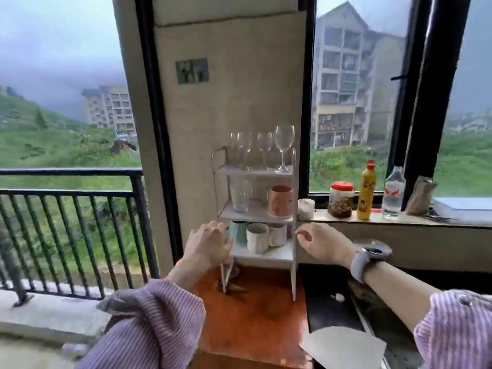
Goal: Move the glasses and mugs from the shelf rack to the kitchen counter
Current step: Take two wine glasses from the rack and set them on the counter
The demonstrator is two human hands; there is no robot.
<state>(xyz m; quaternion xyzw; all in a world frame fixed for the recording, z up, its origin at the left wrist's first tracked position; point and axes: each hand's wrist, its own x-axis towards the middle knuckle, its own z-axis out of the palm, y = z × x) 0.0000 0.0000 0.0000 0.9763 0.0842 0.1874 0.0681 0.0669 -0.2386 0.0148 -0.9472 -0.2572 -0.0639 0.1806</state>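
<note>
While both hands (207, 243) (323, 243) hover open and empty, the mugs (257, 237) sit between them.

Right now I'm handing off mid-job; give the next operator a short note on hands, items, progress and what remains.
Left hand: empty, at the left post of the shelf rack, bottom tier.
Right hand: empty, fingers curled, just right of the rack; a watch is on that wrist.
Top tier: wine glasses.
Middle tier: clear glass and pink mug.
Bottom tier: three mugs.
Done: nothing visibly moved.
Left: carry every glass and mug to the counter.
</note>
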